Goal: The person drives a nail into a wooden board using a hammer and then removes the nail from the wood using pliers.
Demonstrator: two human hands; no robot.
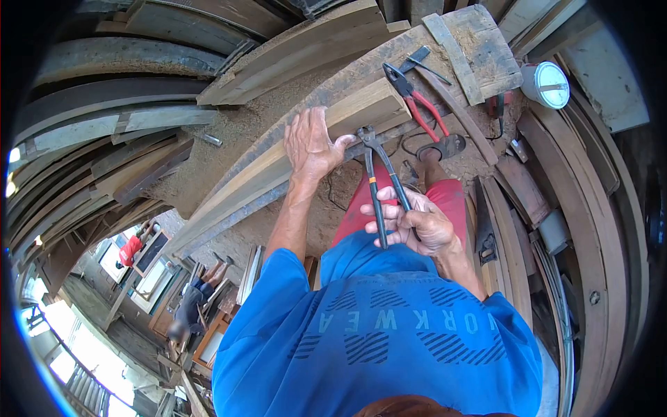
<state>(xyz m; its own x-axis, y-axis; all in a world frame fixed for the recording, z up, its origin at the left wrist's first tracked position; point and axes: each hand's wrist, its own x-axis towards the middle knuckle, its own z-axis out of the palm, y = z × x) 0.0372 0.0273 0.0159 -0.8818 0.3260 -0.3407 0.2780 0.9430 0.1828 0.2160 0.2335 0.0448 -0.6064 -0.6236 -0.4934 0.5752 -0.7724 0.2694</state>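
My right hand [420, 224] is closed on the handles of a pair of end-cutting pincers [376, 156], which are spread apart, one with an orange band. The pincers' jaws meet the near side of a long wooden plank [365, 109]; whether they grip a nail there is too small to tell. My left hand [310, 142] clasps that plank, fingers bent over its far edge and thumb on the near side, close to the jaws. Red-handled pliers [424, 111] and a hammer-like tool [415, 60] lie beyond the plank's right end.
A workbench [486, 48] strewn with sawdust carries a short wood strip [453, 59]. A white bucket [545, 85] stands at its right. Stacked boards [104, 59] line the left, and more boards [583, 208] the right. A handsaw [486, 236] lies nearby. Two other people are at lower left.
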